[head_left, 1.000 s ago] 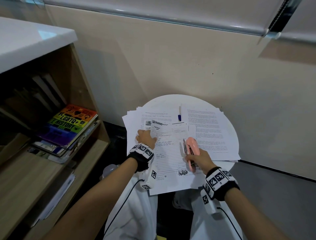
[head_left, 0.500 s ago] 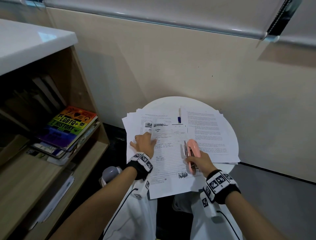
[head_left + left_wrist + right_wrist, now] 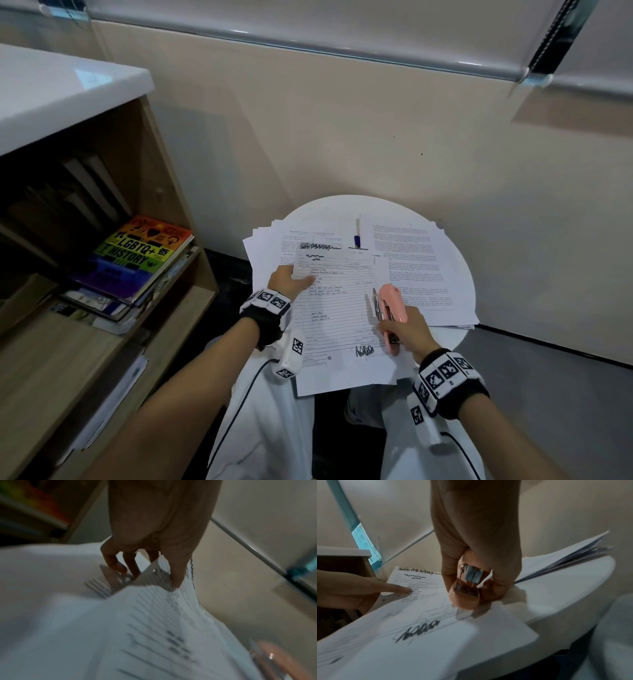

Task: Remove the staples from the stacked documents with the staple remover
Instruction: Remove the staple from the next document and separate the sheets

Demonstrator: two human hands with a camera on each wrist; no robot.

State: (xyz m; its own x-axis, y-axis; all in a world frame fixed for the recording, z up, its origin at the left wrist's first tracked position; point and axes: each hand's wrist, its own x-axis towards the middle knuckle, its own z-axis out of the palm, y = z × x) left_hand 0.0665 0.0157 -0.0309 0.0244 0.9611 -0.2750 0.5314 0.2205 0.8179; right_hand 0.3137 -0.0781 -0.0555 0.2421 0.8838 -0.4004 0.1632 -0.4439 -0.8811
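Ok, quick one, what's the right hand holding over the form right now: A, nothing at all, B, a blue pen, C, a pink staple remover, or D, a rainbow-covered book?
C: the right hand has its fingers curled round the pink staple remover above the lined form, while the blue pen lies untouched further back on the round table.

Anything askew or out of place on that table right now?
Yes: the top form sits skewed and hangs off the round table's near edge over the lap. The left hand pinches its left edge; the right hand grips the pink staple remover.
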